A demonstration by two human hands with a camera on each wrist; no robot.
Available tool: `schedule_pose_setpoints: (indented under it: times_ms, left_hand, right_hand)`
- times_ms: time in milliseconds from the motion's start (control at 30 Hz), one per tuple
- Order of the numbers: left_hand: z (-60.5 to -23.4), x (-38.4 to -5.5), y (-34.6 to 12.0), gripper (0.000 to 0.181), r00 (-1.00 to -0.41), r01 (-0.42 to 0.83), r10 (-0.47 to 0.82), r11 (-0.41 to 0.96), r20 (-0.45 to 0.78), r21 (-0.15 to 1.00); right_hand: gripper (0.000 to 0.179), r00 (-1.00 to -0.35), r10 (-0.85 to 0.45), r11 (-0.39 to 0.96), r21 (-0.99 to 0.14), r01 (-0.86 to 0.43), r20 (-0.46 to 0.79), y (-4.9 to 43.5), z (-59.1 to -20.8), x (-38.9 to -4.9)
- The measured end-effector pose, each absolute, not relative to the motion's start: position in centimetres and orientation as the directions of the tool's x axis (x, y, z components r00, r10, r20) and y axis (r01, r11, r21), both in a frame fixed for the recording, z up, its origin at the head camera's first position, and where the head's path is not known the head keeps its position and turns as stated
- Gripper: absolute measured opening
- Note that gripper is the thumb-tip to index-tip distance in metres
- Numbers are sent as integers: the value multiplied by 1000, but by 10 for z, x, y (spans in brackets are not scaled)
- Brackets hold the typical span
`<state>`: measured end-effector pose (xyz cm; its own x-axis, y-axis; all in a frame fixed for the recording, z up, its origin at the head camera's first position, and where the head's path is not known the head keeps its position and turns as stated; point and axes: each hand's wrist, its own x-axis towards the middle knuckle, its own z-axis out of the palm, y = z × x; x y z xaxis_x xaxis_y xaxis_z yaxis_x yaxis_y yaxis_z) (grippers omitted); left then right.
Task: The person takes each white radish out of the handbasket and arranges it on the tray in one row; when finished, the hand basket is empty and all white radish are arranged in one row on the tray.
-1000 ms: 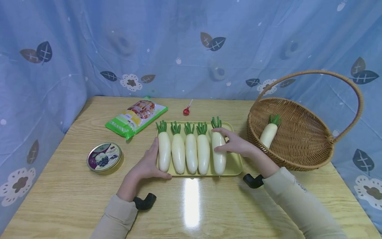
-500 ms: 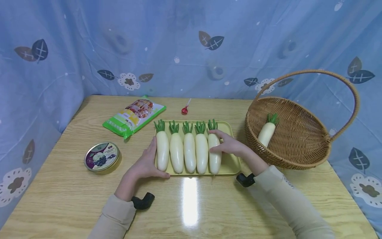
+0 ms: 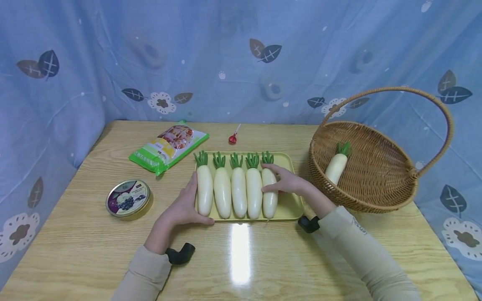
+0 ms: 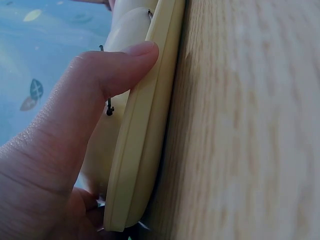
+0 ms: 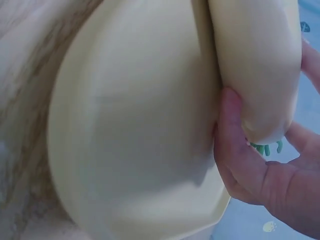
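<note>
Several white radishes with green tops lie side by side in a yellow tray. My right hand grips the rightmost radish of the row, thumb on its near part and fingers higher up. In the right wrist view, fingertips press its side, with bare tray floor beside it. My left hand holds the tray's left near corner, its fingers along the left side beside the leftmost radish. The left wrist view shows the thumb across the tray rim; the other fingers are mostly hidden.
A wicker basket with a tall handle stands at the right, another white radish inside. At the left are a green food bag and a round tin. A red lollipop lies behind the tray.
My right hand has brought the rightmost radish left, close beside the others in the row. My left hand has stayed at the tray corner. The whole head view has shifted slightly.
</note>
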<state>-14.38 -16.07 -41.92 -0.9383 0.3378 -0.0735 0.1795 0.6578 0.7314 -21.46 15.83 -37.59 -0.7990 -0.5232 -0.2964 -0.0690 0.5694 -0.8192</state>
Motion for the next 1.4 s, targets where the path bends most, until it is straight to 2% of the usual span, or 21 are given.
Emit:
schedule_pose_setpoints:
  times_ms: [267, 567, 900, 1233, 1400]
  left_hand:
    - [-417, -144, -160, 144, -936, 175, 341, 655, -81, 735]
    - [-418, -145, -160, 144, -936, 170, 341, 656, -87, 735]
    - [-418, -143, -161, 143, -938, 170, 337, 657, -85, 734]
    - [-419, -143, -161, 143, -938, 174, 338, 655, -80, 736]
    - [-418, -143, -160, 143, -937, 180, 342, 648, -72, 741]
  right_hand:
    - [90, -823, -475, 668, -736, -109, -310, 157, -374, -213]
    - [92, -816, -496, 637, -763, -109, -297, 159, -373, -212]
    - [90, -815, -520, 652, -736, -184, -257, 162, -365, -207]
    - [85, -826, -492, 666, -730, -152, -277, 166, -343, -196]
    - [84, -799, -536, 639, -750, -172, -274, 170, -329, -192]
